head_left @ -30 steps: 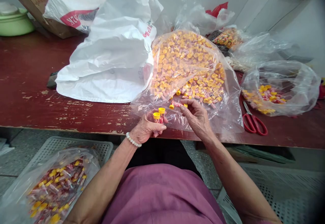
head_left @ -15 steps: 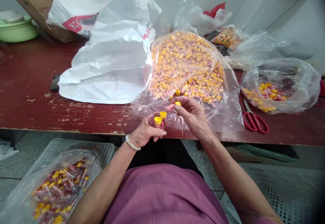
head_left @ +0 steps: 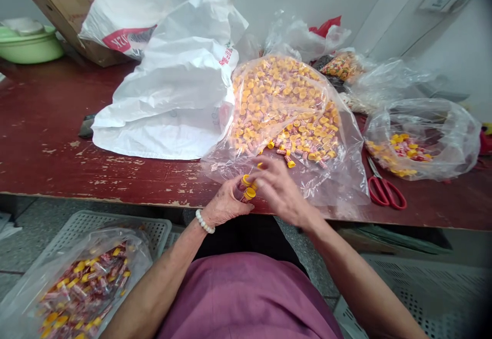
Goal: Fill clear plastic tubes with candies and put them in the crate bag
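Note:
Small clear tubes with yellow caps (head_left: 249,193) and reddish contents are gripped upright in my left hand (head_left: 226,201), which wears a white bead bracelet. My right hand (head_left: 279,187) is beside them, its fingers blurred and curled close to the caps; whether it holds a tube is hidden. Just behind both hands, a large clear bag (head_left: 284,108) lies open toward me, full of yellow-capped tubes. A few tubes (head_left: 290,163) lie loose at the bag's mouth.
A white sack (head_left: 165,98) stands left of the large bag. Red-handled scissors (head_left: 386,190) and a smaller clear bag (head_left: 423,139) are at the right. Below the table's left edge, a bag of tubes (head_left: 88,282) rests on a white crate (head_left: 154,228).
My right hand has come left and down to the tubes in my left hand. The tube it pinched is no longer clearly visible. The view has shifted slightly.

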### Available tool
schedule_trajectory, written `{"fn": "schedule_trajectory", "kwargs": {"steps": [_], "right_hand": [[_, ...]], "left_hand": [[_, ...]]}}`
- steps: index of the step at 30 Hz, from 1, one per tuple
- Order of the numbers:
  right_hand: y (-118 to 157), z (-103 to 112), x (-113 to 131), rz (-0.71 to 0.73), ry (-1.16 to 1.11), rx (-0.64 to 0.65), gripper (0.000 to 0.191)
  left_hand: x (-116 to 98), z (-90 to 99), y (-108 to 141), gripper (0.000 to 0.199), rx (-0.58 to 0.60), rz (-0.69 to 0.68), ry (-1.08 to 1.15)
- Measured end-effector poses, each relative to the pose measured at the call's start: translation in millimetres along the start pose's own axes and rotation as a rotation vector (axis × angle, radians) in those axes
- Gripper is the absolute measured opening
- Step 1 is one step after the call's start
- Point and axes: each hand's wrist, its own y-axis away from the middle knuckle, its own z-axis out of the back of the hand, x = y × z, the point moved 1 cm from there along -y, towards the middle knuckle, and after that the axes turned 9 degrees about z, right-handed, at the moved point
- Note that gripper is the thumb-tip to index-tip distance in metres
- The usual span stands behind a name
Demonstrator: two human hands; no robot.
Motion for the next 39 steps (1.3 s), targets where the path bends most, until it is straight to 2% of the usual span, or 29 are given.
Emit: {"fn": "schedule_trajectory", "kwargs": {"steps": [2, 4, 6, 9, 12, 14, 17, 20, 23, 26, 28, 30, 33, 36, 37, 39], "right_hand": [[2.8, -3.6, -0.1, 0.014, 0.011, 0.148, 0.028], [2.5, -5.0, -9.5, 0.004, -0.025, 0.207, 0.031], [-1.4, -4.9, -30.3, -0.035, -0.002, 0.13, 0.033], [-8.8, -10.0, -73.7, -0.124, 0.252, -0.037, 0.032], [-12.0, -25.4, -109.3, -0.192, 0.48, -0.003, 0.032], [-11.9, -32.7, -119.2, -0.226, 0.488, -0.021, 0.025], [-11.5, -29.1, -107.4, -0.265, 0.393, -0.123, 0.025], [-12.7, -14.4, -67.7, -0.245, 0.223, -0.154, 0.028], [-14.3, -5.0, -20.8, -0.038, 0.038, -0.042, 0.019], [-13.8, -4.6, 7.6, 0.152, 0.049, 0.082, 0.017], [-13.6, -5.5, 13.1, 0.19, 0.075, 0.115, 0.019], [-15.8, -5.2, 11.4, 0.186, 0.063, 0.075, 0.022], [-26.0, -6.4, 2.4, 0.112, 0.043, -0.124, 0.023], [-39.1, -18.4, -4.2, 0.026, 0.137, -0.32, 0.027], [-42.5, -25.1, -4.3, 0.034, 0.172, -0.317, 0.029], [-47.0, -39.4, -2.2, 0.085, 0.2, -0.222, 0.031]], "left_hand": [[2.2, 2.5, 1.0, 0.038, -0.006, -0.008, -0.021], [4.6, 6.3, 2.8, 0.033, -0.012, 0.029, -0.058], [6.8, 11.0, 4.9, 0.032, -0.016, 0.109, -0.034], [8.6, 18.1, 7.3, 0.032, -0.057, 0.191, 0.062], [9.3, 21.8, 7.9, 0.032, -0.112, 0.173, 0.093], [9.9, 21.9, 7.5, 0.031, -0.142, 0.16, 0.09], [11.0, 19.8, 5.8, 0.03, -0.166, 0.151, 0.079], [12.3, 16.8, 2.4, 0.031, -0.177, 0.125, 0.048], [13.6, 13.0, -2.4, 0.035, -0.151, 0.059, 0.011], [14.2, 9.3, -6.4, 0.037, -0.13, -0.014, -0.051], [14.3, 7.7, -7.8, 0.034, -0.131, -0.026, -0.105], [14.4, 6.6, -8.1, 0.031, -0.133, -0.009, -0.122], [13.9, 3.6, -7.2, 0.031, -0.105, 0.016, -0.091], [12.0, -4.3, -4.5, 0.033, -0.089, -0.013, -0.227], [11.1, -7.8, -3.0, 0.032, -0.099, -0.026, -0.302], [9.5, -14.6, 0.8, 0.028, -0.137, -0.037, -0.41]]}}
